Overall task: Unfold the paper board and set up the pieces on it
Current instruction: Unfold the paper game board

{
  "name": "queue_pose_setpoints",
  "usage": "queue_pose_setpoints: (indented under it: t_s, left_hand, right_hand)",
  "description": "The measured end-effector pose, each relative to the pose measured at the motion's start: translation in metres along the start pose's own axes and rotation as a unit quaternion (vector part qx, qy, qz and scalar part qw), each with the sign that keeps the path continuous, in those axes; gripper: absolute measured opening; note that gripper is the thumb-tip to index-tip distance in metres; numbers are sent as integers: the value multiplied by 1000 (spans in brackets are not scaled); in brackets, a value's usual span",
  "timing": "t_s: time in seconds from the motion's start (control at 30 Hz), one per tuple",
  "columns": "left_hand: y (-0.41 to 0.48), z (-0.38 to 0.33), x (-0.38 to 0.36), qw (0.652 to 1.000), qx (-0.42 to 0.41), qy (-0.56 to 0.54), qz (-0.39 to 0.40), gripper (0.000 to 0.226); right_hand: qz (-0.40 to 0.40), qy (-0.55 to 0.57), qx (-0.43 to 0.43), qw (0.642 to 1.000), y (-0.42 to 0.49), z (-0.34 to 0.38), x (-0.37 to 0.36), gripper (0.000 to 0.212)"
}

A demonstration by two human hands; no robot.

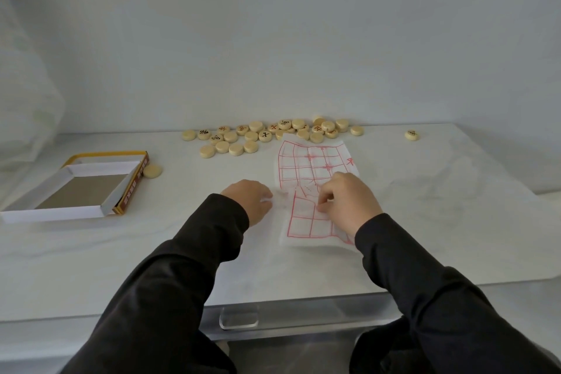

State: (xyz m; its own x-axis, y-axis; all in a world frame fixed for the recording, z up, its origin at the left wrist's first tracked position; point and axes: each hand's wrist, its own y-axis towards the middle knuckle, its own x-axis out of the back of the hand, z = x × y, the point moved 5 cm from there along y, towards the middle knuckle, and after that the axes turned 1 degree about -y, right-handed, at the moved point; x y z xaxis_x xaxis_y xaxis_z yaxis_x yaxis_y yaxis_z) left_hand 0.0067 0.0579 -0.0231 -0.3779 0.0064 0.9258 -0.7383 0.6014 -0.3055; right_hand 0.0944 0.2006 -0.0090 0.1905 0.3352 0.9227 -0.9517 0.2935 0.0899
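Thin creased paper board (315, 167) (translucent)

Paper board (315, 188) on tabletop (455, 222), near centre, partly folded. Heap of pieces (267, 133) behind it, 11 to 12 o'clock, nearest ones touching board's far edge. Lone piece (412, 134) at 2 o'clock, well apart. Box (79, 191) at 9 o'clock, well apart; single piece (152, 170) just beside its far right corner. Left hand (250, 199) at board's 9 o'clock edge; right hand (349, 199) on board, pinching fold.
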Motion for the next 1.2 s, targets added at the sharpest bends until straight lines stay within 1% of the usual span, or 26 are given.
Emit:
queue_pose_setpoints:
  t_s: [0.07,0.17,0.23,0.27,0.3,0.33,0.4,0.47,0.5,0.67,0.77,0.83,0.97,1.1,1.2]
  left_hand:
    - [0,0,3,1000,14,-9,-6,39]
    - [1,7,8,996,59,-49,-35,36]
    - [2,12,11,989,94,-101,-63,34]
    - [4,14,11,980,105,-150,-73,32]
    - [5,15,12,967,109,-219,-77,31]
    - [5,14,12,945,110,-298,-70,28]
    - [2,9,13,893,117,-432,-36,29]
    - [-3,5,14,858,128,-497,-8,31]
    - [-5,4,13,850,130,-510,4,32]
    - [-7,-2,7,841,116,-526,52,22]
    - [-7,-5,5,824,103,-554,59,26]
    - [-7,-5,6,819,95,-563,49,21]
    - [-6,-2,8,826,92,-555,17,9]
    - [-5,-1,8,838,100,-536,-8,9]
    - [-4,4,10,849,114,-515,-32,10]
  right_hand:
    - [-9,62,-8,998,0,0,5,9]
    - [-32,137,-21,990,0,-3,12,12]
    - [-43,165,-28,985,-1,-6,15,14]
    - [-43,169,-27,984,-2,-6,16,15]
    - [-42,170,-25,984,-2,-7,16,15]
    - [-40,170,-22,984,-3,-6,16,15]
    - [-41,175,-18,984,-5,-6,16,14]
    - [-47,185,-17,981,-6,-6,17,14]
    - [-50,190,-18,980,-7,-7,17,14]
    - [-53,189,-22,980,-8,-9,16,12]
    - [-61,176,-20,982,-8,-9,16,12]
    - [-69,169,-20,983,-7,-9,16,12]
    - [-77,180,-17,981,-5,-9,16,14]
    - [-102,215,-18,971,-5,-10,18,19]
    - [-127,256,-40,957,-5,-14,22,19]
